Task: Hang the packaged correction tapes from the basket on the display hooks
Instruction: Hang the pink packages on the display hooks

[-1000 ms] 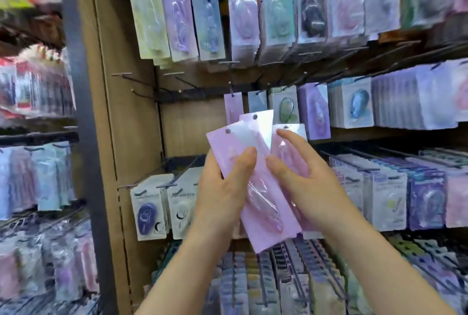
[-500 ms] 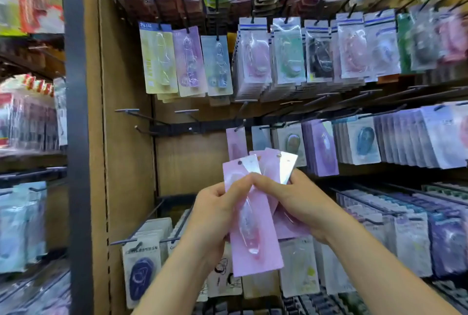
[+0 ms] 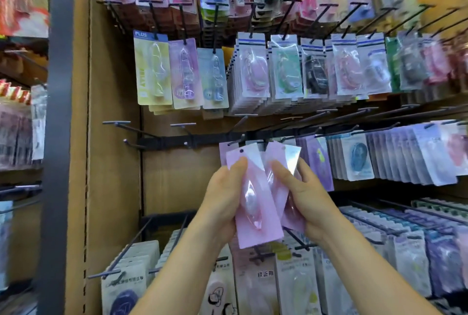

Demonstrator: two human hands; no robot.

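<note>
Both hands hold a small fan of pink packaged correction tapes [image 3: 255, 195] at chest height in front of the display. My left hand [image 3: 222, 200] grips the front pack, thumb near its hang hole. My right hand [image 3: 301, 193] holds the packs behind it, whose tops show a silvery back. Just above the packs a pink pack [image 3: 224, 152] hangs on a hook of the middle row. Two bare hooks [image 3: 119, 123] [image 3: 183, 126] stick out to the left of it. The basket is out of view.
Rows of hooks full of packaged correction tapes [image 3: 278, 71] cover the wall above, to the right and below. A wooden side panel [image 3: 111, 162] and a grey post [image 3: 54, 137] close the bay on the left. Long hook tips [image 3: 101, 275] jut forward at the lower left.
The view has tilted up, showing higher rows of the display. My hands have raised the pink packs closer to the middle row of hooks and drawn them into a tighter bundle.
</note>
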